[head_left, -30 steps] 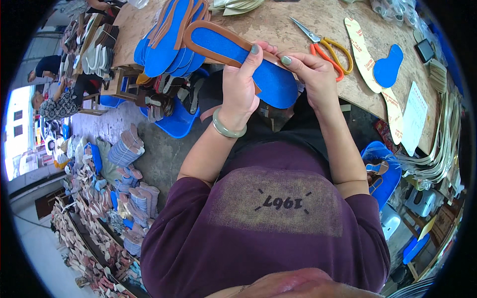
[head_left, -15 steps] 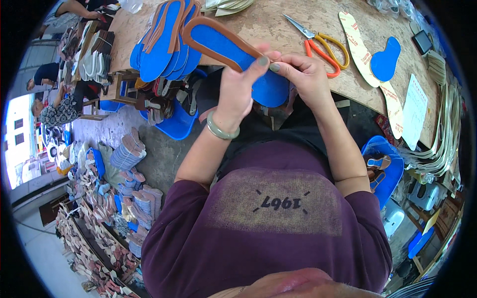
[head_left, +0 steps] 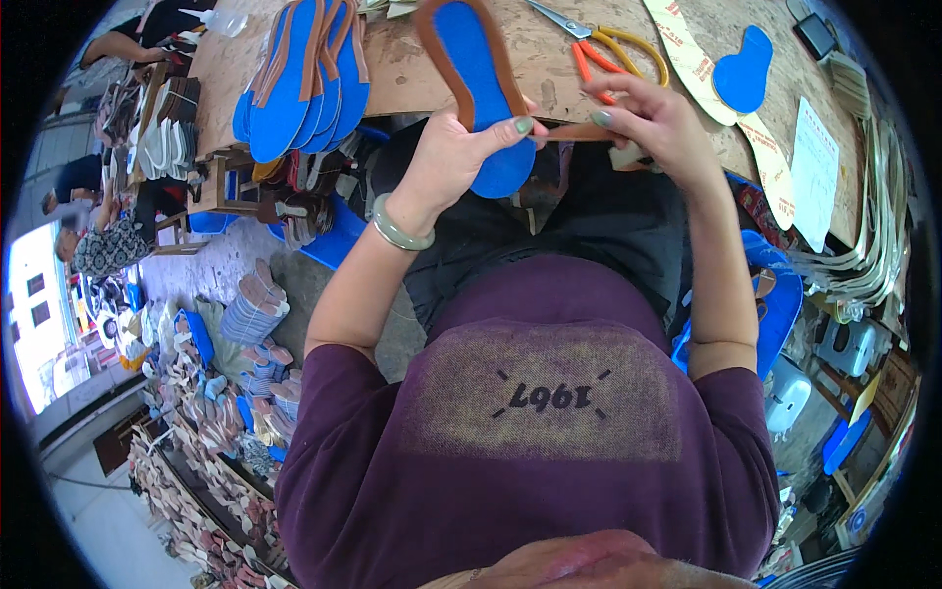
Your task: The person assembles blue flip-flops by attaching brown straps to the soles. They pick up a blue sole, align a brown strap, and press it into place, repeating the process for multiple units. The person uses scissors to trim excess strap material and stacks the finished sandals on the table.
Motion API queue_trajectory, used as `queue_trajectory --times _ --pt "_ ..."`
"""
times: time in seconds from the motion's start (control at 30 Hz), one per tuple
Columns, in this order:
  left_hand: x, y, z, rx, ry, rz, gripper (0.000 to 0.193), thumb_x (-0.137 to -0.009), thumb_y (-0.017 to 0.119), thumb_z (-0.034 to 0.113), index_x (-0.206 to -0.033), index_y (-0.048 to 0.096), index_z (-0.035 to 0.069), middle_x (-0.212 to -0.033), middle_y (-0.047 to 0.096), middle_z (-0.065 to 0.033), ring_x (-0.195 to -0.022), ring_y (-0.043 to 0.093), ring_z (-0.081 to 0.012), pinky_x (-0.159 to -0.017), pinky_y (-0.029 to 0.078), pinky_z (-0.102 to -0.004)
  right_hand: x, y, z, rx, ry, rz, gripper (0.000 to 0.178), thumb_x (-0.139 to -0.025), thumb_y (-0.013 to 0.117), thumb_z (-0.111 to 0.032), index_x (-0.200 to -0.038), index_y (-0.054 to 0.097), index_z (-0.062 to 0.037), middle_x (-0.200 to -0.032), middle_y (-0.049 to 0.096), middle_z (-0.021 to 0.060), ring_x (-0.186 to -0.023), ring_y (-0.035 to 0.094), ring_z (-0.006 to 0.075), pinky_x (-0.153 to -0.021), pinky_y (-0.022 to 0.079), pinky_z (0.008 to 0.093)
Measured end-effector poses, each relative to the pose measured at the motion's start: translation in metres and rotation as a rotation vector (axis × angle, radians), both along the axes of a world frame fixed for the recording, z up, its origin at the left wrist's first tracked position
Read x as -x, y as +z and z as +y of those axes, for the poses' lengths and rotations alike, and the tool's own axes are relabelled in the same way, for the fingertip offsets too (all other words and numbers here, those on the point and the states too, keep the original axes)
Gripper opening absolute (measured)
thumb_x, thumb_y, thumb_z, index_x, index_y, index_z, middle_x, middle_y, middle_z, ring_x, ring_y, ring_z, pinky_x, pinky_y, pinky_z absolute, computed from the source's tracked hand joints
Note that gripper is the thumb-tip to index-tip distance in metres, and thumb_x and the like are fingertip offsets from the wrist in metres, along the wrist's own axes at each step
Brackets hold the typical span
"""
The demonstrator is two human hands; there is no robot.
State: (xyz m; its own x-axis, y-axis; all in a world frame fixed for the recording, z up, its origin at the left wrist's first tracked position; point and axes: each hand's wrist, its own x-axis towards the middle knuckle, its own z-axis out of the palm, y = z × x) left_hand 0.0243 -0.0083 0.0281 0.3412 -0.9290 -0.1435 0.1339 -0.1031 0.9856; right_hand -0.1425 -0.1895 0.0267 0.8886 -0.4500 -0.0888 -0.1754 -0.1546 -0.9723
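My left hand (head_left: 446,162) grips a blue insole (head_left: 502,172) between thumb and fingers, its toe end pointing away over the table edge. A brown strip edging runs around the upper rim of the insole. From the insole's right side the loose end of the brown strip (head_left: 571,132) stretches out to my right hand (head_left: 672,137), pinched at the thumb with the other fingers raised. Beyond that hand lie scissors (head_left: 581,31) with one orange and one yellow handle. A fanned pile of blue insoles with brown strips (head_left: 285,113) rests at the table's left.
On the wooden table (head_left: 422,74) at right are cream printed insole shapes (head_left: 702,74), a small blue piece (head_left: 743,71) and a paper sheet (head_left: 814,177). Blue tubs (head_left: 782,319) stand below at both sides. Many bundled soles (head_left: 255,304) cover the left floor; other people are far left.
My right hand has moved right, away from my left, drawing the loose brown strip out straight. The insole has turned more upright in my left hand. The whole view has shifted slightly.
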Motion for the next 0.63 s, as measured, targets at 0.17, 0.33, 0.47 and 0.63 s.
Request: queue_trajectory --times 0.17,0.33,0.47,0.63 --pt "-0.004 -0.018 0.011 -0.163 -0.206 -0.553 0.017 -0.086 0.064 0.011 -0.100 0.065 0.001 -0.091 0.070 -0.0087 -0.085 0.067 -0.0195 -0.077 0.052 -0.0300 0.069 -0.008 -0.018 0.407 0.020 0.246 0.030 -0.081 0.068 -0.016 -0.108 0.066 -0.0047 -0.078 0.066 0.0085 -0.072 0.062 0.0154 -0.071 0.050 0.0295" --pt "0.000 -0.035 0.021 -0.120 -0.299 -1.035 0.021 -0.082 0.062 0.008 -0.103 0.064 0.008 -0.091 0.066 -0.0138 -0.084 0.065 -0.0310 -0.072 0.052 -0.0351 0.072 0.011 0.013 0.635 -0.046 0.064 0.019 -0.078 0.069 -0.013 -0.094 0.068 -0.0033 -0.092 0.066 0.0124 -0.090 0.063 0.0291 -0.079 0.050 0.0355" --pt "0.001 -0.037 0.017 -0.244 -0.348 -0.922 0.023 -0.081 0.064 0.008 -0.104 0.064 0.007 -0.092 0.067 -0.0144 -0.084 0.066 -0.0301 -0.073 0.051 -0.0344 0.024 0.014 -0.020 0.916 -0.123 -0.004 0.035 -0.080 0.067 -0.014 -0.114 0.060 -0.0096 -0.096 0.063 0.0139 -0.091 0.062 0.0296 -0.079 0.049 0.0370" --pt "-0.006 -0.070 0.026 -0.167 -0.187 -0.377 0.034 -0.086 0.065 0.023 -0.115 0.062 0.005 -0.102 0.069 -0.0153 -0.093 0.066 -0.0262 -0.082 0.049 -0.0350 -0.040 0.003 -0.056 1.013 0.114 0.450 0.064 -0.079 0.069 -0.030 -0.135 0.042 -0.0188 -0.104 0.059 0.0203 -0.098 0.061 0.0321 -0.085 0.047 0.0409"
